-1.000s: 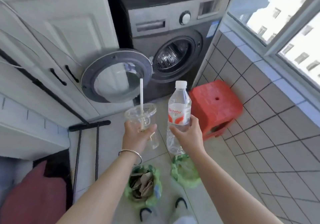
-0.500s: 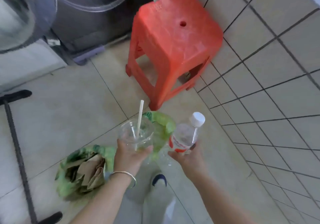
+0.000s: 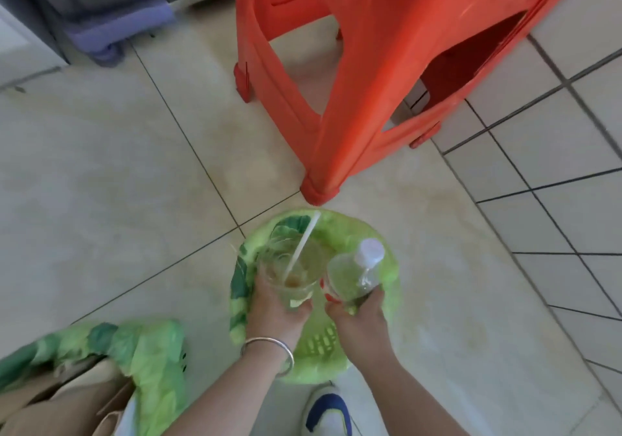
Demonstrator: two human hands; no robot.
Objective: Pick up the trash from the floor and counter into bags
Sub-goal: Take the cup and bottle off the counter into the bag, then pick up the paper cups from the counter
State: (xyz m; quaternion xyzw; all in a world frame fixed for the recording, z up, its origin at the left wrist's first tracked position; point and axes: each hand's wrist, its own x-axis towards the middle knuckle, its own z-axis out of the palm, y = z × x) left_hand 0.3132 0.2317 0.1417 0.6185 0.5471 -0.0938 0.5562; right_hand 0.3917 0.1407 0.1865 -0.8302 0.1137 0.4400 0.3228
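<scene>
My left hand point(image 3: 274, 311), with a silver bangle on the wrist, grips a clear plastic cup point(image 3: 290, 269) with a white straw point(image 3: 301, 245) standing in it. My right hand point(image 3: 358, 319) holds a clear water bottle point(image 3: 351, 275) with a white cap and red label, tilted up to the right. Both items hang just above the open mouth of a green bag-lined bin point(image 3: 387, 287) on the floor. A second green bag point(image 3: 148, 351) at the lower left holds brown paper trash.
A red plastic stool point(image 3: 387, 65) stands right behind the bin, one leg almost touching its rim. The washing machine's purple base point(image 3: 114, 28) is at the top left. My shoe point(image 3: 326, 412) is below the bin. Tiled wall runs along the right.
The view has dropped from the washing machine to the floor. Both hands have lowered the cup and bottle down over the right green bag.
</scene>
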